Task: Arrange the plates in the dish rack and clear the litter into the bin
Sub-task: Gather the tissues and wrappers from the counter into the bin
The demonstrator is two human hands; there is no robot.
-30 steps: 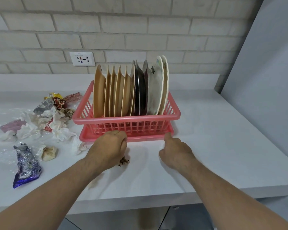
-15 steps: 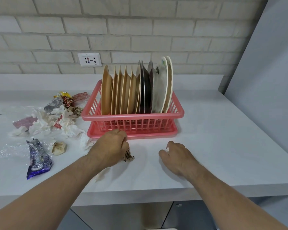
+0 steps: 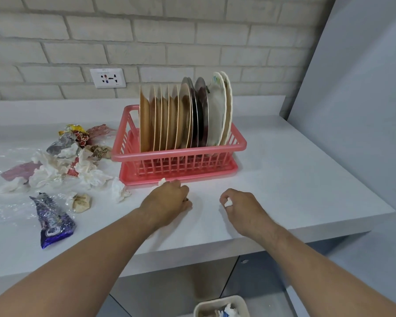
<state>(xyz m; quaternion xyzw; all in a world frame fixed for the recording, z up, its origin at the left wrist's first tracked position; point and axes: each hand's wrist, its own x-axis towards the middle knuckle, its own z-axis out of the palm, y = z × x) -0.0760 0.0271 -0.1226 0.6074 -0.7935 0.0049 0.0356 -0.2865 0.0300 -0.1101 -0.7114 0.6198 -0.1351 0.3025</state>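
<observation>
Plates (image 3: 183, 117) are stood in the rack (image 3: 178, 154), litter (image 3: 62, 161) heaped left of it. A white scrap (image 3: 228, 203) is pinched by the right hand (image 3: 241, 208); the left hand (image 3: 167, 201) is curled round crumpled bits (image 3: 161, 181). Both should be released only directly above the bin (image 3: 217, 303).

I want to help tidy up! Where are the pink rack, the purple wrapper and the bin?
pink rack (image 3: 178, 153): head view, on its front rim.
purple wrapper (image 3: 54, 221): head view, on its crinkled middle.
bin (image 3: 217, 300): head view, on its back rim.
</observation>
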